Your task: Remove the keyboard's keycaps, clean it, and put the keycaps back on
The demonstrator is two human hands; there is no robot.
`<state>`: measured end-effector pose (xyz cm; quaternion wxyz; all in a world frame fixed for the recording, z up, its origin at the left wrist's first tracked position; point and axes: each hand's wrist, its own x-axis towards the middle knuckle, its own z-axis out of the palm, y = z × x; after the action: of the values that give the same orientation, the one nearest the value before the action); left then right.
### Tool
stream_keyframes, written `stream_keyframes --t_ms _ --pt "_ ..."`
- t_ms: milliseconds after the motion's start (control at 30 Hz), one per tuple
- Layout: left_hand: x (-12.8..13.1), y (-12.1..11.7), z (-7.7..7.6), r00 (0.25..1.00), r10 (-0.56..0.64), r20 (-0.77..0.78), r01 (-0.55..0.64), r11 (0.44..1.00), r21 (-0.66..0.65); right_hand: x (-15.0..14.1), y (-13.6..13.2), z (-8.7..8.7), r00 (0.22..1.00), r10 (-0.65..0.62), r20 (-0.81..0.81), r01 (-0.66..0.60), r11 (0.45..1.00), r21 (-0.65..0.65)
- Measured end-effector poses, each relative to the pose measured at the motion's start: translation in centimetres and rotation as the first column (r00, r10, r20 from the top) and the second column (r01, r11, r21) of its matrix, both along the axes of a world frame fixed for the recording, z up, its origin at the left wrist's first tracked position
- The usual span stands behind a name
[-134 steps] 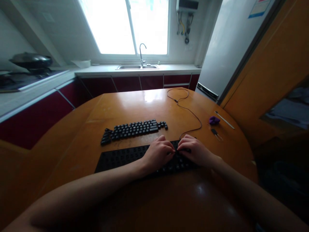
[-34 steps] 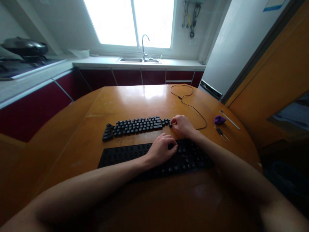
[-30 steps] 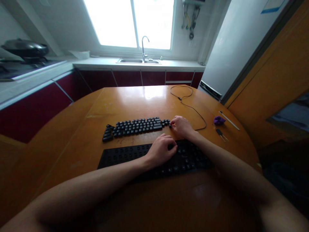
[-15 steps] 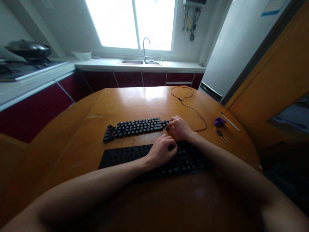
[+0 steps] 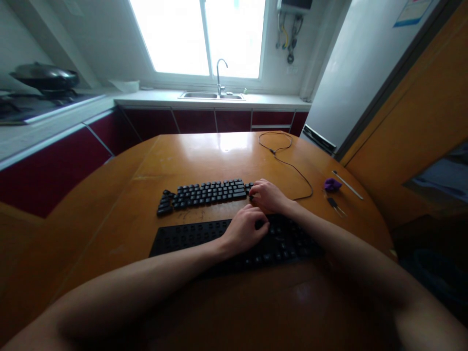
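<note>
A black keyboard (image 5: 193, 235) lies on the table, many keycaps gone from its left part, keys still on its right. My left hand (image 5: 244, 229) rests on its middle, fingers curled and thumb meeting a fingertip; anything between them is too small to make out. Beyond the keyboard, loose black keycaps (image 5: 210, 193) stand in rows on the wood. My right hand (image 5: 269, 196) is at the right end of these rows, its fingers closed on a small black keycap (image 5: 251, 198) low over the tabletop.
A thin cable (image 5: 298, 169) loops over the wooden table (image 5: 197, 158). To the right lie a purple cloth bundle (image 5: 332, 185), a small wire-pronged tool (image 5: 335, 204) and a thin white stick (image 5: 349, 185). A sink (image 5: 200, 95) and counter stand behind.
My right hand has shifted slightly left and toward me at the end of the keycap rows, with the keycap in its fingers. My left hand has stayed in place.
</note>
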<state>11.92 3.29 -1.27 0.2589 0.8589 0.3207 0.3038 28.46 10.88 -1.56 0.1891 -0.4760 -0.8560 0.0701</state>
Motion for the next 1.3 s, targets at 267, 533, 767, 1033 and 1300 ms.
stream_keyframes --t_ms 267,533,767,1033,1300 --pt "0.1 0.0 0.0 1.000 0.016 -0.022 -0.016 1.000 -0.003 1.2 -1.8 1.3 0.994 0.047 -0.101 -0.049 0.999 -0.018" --pt "0.0 0.1 0.0 0.999 -0.008 -0.044 0.007 1.000 -0.001 4.9 -7.6 3.2 0.965 0.074 -0.250 -0.039 0.989 0.143" --pt "0.0 0.3 -0.2 0.999 -0.013 -0.036 0.012 1.000 -0.020 7.3 -11.8 3.1 0.951 0.013 -0.308 0.029 0.991 0.130" --pt "0.1 0.4 0.2 0.999 -0.014 -0.029 0.013 0.999 -0.047 8.0 -12.1 2.3 0.964 0.149 -0.222 -0.140 0.989 0.056" --pt "0.1 0.4 0.0 0.999 -0.020 -0.025 0.019 0.999 -0.041 7.8 -12.2 2.1 0.976 0.146 -0.159 -0.143 0.989 0.028"
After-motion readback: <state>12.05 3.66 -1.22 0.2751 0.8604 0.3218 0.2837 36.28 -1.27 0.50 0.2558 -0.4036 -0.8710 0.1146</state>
